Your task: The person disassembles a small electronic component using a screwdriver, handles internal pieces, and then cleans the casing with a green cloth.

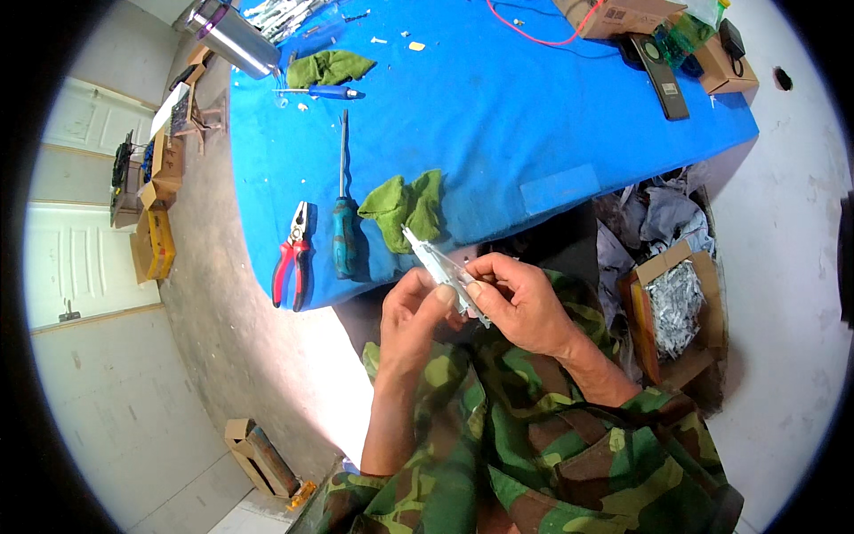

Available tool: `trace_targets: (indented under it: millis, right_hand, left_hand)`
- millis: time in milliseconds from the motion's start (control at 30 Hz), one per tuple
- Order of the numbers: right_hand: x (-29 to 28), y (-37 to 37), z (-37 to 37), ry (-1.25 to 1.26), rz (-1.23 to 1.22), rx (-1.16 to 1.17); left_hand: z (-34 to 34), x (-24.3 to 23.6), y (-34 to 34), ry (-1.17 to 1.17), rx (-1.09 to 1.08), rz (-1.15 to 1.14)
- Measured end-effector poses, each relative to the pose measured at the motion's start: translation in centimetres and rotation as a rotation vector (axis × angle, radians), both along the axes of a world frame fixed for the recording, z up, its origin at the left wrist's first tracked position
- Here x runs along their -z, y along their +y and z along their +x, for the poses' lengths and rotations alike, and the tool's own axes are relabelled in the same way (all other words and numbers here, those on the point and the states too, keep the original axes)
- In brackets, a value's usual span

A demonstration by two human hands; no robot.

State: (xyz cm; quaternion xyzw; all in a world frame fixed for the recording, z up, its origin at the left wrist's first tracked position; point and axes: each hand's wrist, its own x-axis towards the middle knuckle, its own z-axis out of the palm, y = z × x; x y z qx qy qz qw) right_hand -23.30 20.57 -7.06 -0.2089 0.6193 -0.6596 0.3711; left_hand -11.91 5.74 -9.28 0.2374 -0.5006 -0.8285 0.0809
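A slim, whitish plastic part [429,255] with thin prongs at its far end slants between my hands, just off the table's near edge. My left hand [411,313] is closed on its near half, thumb pressed on top. From the other side my right hand [527,310] pinches the same part between thumb and fingers; a thin clear strip shows beside those fingertips. Just beyond the prongs lies a crumpled green cloth [391,206]. To the left of it rest a long screwdriver [343,222] and red-handled pliers [293,256] with their jaws pointing away.
On the blue-covered table [534,116], a steel flask [233,40], another green cloth [327,68] and a small blue screwdriver [331,92] sit at the far left. Far right are a black phone-like device [663,84] and cardboard boxes. A carton of pale scraps [674,311] stands below right.
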Motion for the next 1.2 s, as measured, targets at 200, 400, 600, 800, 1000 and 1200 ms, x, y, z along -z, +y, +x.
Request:
trace_targets:
  millis: [200,400,600,800,1000,1200]
  right_hand:
    - [0.0,-0.1,0.5,0.0,0.059,0.022]
    - [0.8,0.2,0.2,0.107,0.058,0.022]
    - [1.0,0.6,-0.8,0.182,0.095,-0.038]
    - [0.8,0.6,-1.6,0.286,0.091,-0.065]
    - [1.9,0.6,-1.6,0.569,0.057,0.044]
    - [1.2,1.9,-2.8,0.565,0.119,0.042]
  left_hand:
    - [-1.0,-1.4,0.7,-0.122,-0.051,-0.064]
    - [-1.1,-1.9,0.8,-0.158,-0.018,-0.145]
    - [-1.2,-2.1,1.1,-0.179,-0.002,-0.149]
    - [-1.3,-2.5,0.9,-0.143,0.033,-0.141]
    - [-0.8,-2.1,0.7,-0.154,0.064,-0.03]
    - [-0.5,-3.6,0.7,-0.237,0.133,-0.165]
